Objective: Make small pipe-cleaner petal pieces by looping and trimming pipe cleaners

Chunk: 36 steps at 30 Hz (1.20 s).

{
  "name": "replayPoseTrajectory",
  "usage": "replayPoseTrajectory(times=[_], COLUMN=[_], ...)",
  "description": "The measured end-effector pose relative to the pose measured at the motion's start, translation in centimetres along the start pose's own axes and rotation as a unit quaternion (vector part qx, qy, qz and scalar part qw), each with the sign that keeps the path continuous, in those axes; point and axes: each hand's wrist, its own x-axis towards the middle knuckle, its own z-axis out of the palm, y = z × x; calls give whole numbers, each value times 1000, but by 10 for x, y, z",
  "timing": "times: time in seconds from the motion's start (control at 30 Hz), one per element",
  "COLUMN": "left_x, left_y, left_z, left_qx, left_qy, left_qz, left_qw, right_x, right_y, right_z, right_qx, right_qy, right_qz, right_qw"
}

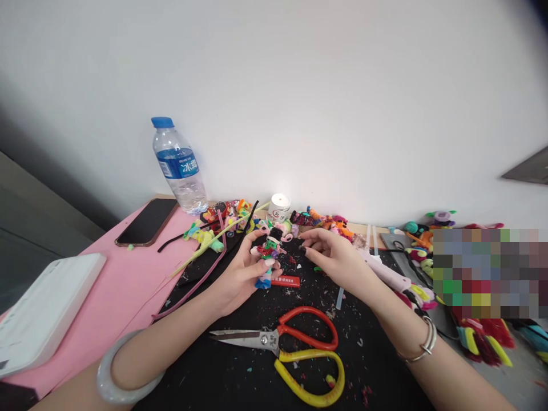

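Note:
My left hand is closed round a small pipe-cleaner figure in green, red, pink and blue, held upright over the black mat. My right hand hovers just right of the figure, fingers curled loosely, dark-painted fingertips close to it; nothing shows clearly between them. A red lighter lies on the mat under the figure. Scissors with one red and one yellow handle lie shut near me, between my forearms.
A lit white candle stands by the wall among several pipe-cleaner figures. A water bottle and a phone are on the pink sheet at left, beside a white box. A glue gun lies right.

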Motion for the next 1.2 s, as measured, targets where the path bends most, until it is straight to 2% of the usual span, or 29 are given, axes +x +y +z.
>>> replayPoseTrajectory(times=[0.13,0.37,0.57,0.83,1.2], left_x=[-2,-4,-5,-5,-6], left_y=[0,0,0,0,0], left_z=[1,3,5,5,6], left_qx=[16,32,32,34,26], left_qy=[-29,-50,-54,-58,-52], left_qz=[-21,-38,-41,-47,-62], left_qw=[999,997,997,997,996], right_x=[-1,-3,-3,-3,-3], right_y=[-1,-6,-8,-7,-7], right_z=[1,0,-2,-2,-1], right_qx=[24,1,-16,25,3], right_qy=[-35,-37,-37,-62,-38], right_qz=[-21,-55,-48,-23,-50], right_qw=[999,998,998,997,998])
